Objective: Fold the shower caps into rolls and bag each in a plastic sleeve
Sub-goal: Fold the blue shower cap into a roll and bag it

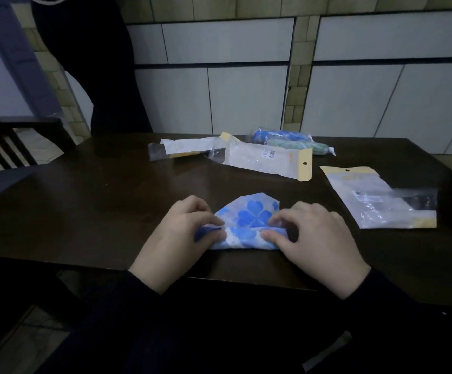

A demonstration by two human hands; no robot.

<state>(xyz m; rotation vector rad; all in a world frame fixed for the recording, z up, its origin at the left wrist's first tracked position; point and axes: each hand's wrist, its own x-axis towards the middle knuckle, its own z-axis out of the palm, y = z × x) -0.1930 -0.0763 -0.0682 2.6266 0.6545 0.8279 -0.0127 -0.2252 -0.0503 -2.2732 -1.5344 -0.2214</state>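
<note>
Lay near the front edge of the dark brown wooden bench: thin white plastic shower cap printed with blue clover shapes, folded flat, its near edge turned up into a low roll, its far part tapering to a blunt point. Pinched at the roll's left end by the left hand, thumb beneath and fingertips curled over the top. Gripped likewise at the right end by the right hand, thumb laid along the roll, fingers bent over it. Both grips closed on the cap; dark sleeves covering both wrists.

Further back on the bench, well apart from the hands: clear plastic sleeve with a yellow hang-tab header, lying flat at the middle. Just left of it, a second clear sleeve with a white and yellow card. To the right, near the bench edge, a third clear sleeve with yellow header and barcode label. At the far edge, a bagged blue roll just beside a bagged green roll.

Beyond the bench, a pale tiled wall; at left, a dark wooden chair.
</note>
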